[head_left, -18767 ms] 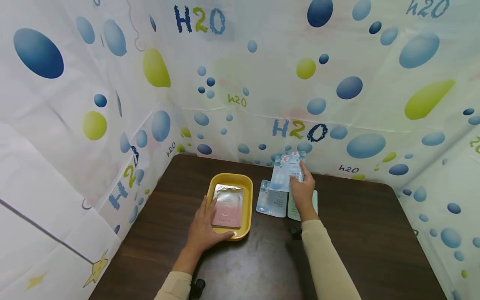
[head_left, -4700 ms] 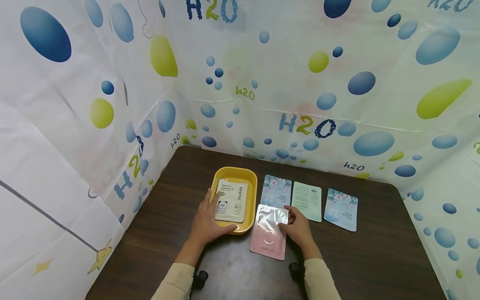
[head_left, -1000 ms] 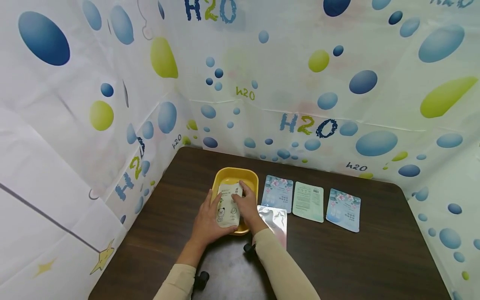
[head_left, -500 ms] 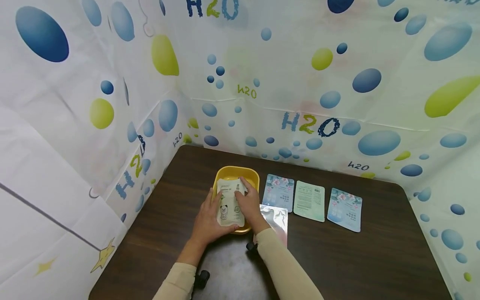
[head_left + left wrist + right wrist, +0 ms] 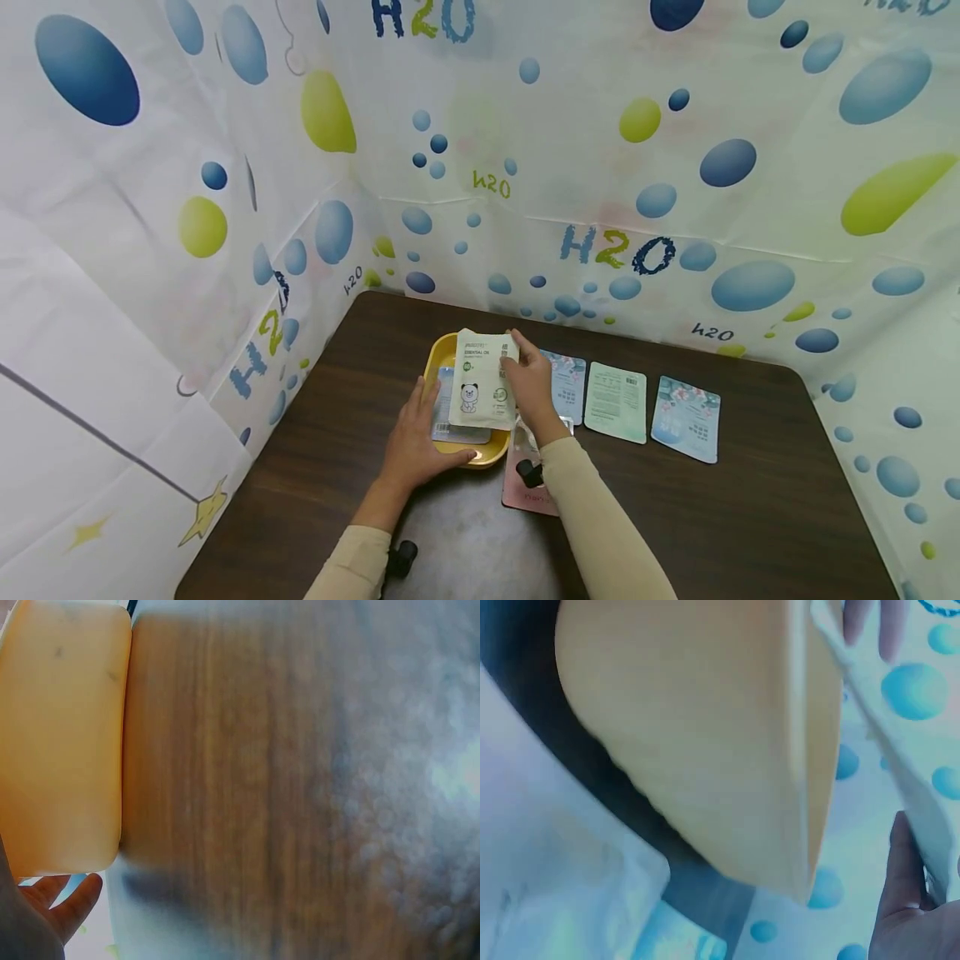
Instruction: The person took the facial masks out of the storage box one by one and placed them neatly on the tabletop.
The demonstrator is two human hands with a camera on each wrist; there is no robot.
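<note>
In the head view my right hand point(image 5: 534, 387) pinches the right edge of a cream sachet point(image 5: 480, 375) printed with a cartoon bear, raised over a yellow tray point(image 5: 491, 458). Thumb on the front, it keeps the sachet tilted. Below it, partly covered, a blue packet point(image 5: 444, 417) lies in the tray. My left hand point(image 5: 412, 446) rests spread along the tray's left and near rim. From the right wrist, the sachet point(image 5: 900, 769) shows nearly edge-on beside the tray wall point(image 5: 682, 712). The left wrist view shows extended fingers point(image 5: 79, 904) at the tray's end.
A pink and silver packet point(image 5: 525, 492) lies right of the tray, partly under my right forearm. Beyond it a blue floral packet point(image 5: 567, 387), a green packet point(image 5: 617, 402) and another blue floral packet point(image 5: 686, 419) lie in a row on the dark table point(image 5: 712, 517).
My right hand has lifted the cream sachet out of the tray, up and to the right, uncovering the blue packet. Earlier, the pink packet was laid on the table. The left hand stays put.
</note>
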